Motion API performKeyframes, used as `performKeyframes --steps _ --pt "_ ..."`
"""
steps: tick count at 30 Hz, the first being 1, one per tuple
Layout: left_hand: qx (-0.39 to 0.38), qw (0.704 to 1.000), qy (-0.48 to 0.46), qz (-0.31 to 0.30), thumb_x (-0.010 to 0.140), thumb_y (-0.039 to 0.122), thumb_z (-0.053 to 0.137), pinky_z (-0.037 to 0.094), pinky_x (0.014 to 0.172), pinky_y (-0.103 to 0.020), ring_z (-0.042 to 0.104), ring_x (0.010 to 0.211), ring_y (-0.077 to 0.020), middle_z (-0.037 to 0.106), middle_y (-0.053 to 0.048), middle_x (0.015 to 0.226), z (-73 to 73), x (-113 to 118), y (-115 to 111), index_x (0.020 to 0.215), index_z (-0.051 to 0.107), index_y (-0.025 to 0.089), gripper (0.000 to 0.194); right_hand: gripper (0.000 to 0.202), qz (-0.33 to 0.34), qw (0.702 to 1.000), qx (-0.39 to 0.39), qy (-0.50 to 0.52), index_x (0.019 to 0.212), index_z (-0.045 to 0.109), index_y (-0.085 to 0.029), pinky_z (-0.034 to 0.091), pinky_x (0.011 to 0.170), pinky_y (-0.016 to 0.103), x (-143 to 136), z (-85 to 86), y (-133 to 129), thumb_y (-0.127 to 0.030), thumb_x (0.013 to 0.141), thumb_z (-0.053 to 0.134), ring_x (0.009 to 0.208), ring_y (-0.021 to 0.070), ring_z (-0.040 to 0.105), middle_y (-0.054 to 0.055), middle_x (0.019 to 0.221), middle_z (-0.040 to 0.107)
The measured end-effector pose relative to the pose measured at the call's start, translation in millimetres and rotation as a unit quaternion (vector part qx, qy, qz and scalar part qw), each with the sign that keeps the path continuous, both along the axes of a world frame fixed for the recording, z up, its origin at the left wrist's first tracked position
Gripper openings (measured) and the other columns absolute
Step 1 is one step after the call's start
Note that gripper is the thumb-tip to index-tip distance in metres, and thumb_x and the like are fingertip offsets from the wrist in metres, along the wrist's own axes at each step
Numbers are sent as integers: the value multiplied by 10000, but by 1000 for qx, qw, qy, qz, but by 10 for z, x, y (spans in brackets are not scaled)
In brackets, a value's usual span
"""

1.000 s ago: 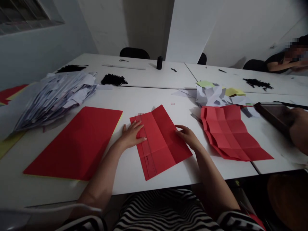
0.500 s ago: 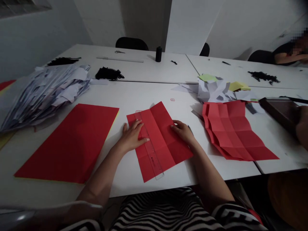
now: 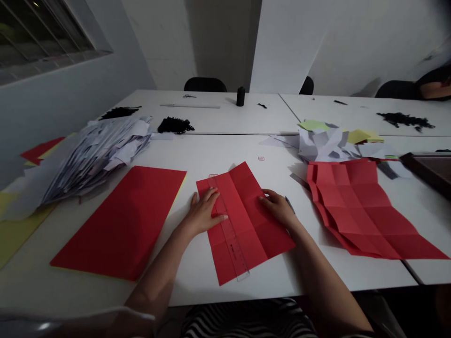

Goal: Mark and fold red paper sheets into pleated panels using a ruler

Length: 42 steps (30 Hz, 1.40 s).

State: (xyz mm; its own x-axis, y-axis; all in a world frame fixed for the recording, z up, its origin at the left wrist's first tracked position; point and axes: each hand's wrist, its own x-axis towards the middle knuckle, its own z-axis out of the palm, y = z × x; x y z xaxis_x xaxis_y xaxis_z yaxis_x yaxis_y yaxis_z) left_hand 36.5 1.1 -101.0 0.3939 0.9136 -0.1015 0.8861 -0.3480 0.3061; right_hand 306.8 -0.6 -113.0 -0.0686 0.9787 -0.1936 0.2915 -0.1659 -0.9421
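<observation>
A creased red sheet [image 3: 246, 220] lies at an angle on the white table in front of me. Along its left part rests a clear ruler [image 3: 234, 246], its lower end sticking out past the sheet's near edge. My left hand [image 3: 204, 211] presses flat on the ruler and sheet with its fingers spread. At the sheet's right edge, my right hand [image 3: 278, 206] grips the paper, thumb on top and fingers underneath. A dark thin object, too hidden to name, shows beside the right hand.
Flat red sheets [image 3: 123, 220] lie left, below a heap of white papers [image 3: 105, 155]. Creased red sheets [image 3: 362, 206] and paper scraps [image 3: 322, 141] are at right. Black cord [image 3: 175, 125] and a black spool [image 3: 240, 96] stand farther back. A person's arm [image 3: 435, 90] shows far right.
The view has shifted, so the table things appear lower and farther right. My hands keep their places on the ruler and sheet. The nearby person's hand at the right edge has left the view.
</observation>
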Motion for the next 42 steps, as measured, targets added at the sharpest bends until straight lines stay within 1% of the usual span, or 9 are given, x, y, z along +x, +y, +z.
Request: performKeyframes --steps 7,11,16,21,26,32,38,42 --pt "0 1000 2 4 802 553 529 50 1101 -557 261 1356 -307 249 -105 1503 -8 -9 7 1381 306 235 697 348 0 1000 6 5 1136 587 -245 526 620 259 6 -15 0 -394 828 529 769 193 677 29 926 704" --pt "3 1000 0 -3 817 550 508 27 1097 -568 236 1366 -305 241 -103 1508 -9 7 7 1396 284 228 699 335 1 1000 6 16 1127 589 -248 525 612 252 2 -12 -6 -390 829 530 776 191 677 26 918 704" --pt "5 1000 2 -8 819 550 502 -3 1098 -564 237 1367 -297 236 -99 1511 1 29 6 1399 283 225 700 334 0 1000 9 5 1128 592 -246 523 608 253 2 -11 -13 -386 831 526 769 189 675 27 908 703" --pt "13 1000 0 -9 819 558 493 13 1099 -565 251 1361 -296 235 -95 1512 -28 24 12 1410 262 240 709 350 -3 1000 10 5 1139 584 -237 531 635 267 -4 4 -25 -392 831 522 799 196 676 36 941 702" --pt "17 1000 -2 -7 816 572 490 35 1100 -567 275 1348 -316 215 -79 1520 -49 21 17 1416 247 261 718 362 -3 1000 6 -2 1146 579 -233 527 629 258 -14 26 -37 -398 830 513 797 193 675 35 946 704" --pt "12 1000 0 -10 823 559 490 10 1096 -571 263 1354 -304 220 -86 1518 -34 36 23 1409 254 261 699 368 -1 1000 11 -23 1160 572 -236 522 641 259 0 12 -25 -397 839 489 799 183 670 35 954 704" --pt "4 1000 0 -12 829 555 484 -1 1097 -557 244 1362 -294 213 -98 1519 -15 52 22 1414 246 235 708 366 -1 1000 9 -9 1154 577 -234 521 631 266 24 -23 -10 -397 833 507 804 192 672 41 955 701" --pt "3 1000 -1 -10 821 557 491 2 1097 -559 255 1354 -311 219 -89 1517 -2 71 31 1412 255 245 709 357 -7 1000 19 -17 1143 589 -232 519 644 267 36 -12 -4 -384 828 522 808 194 670 36 940 704"
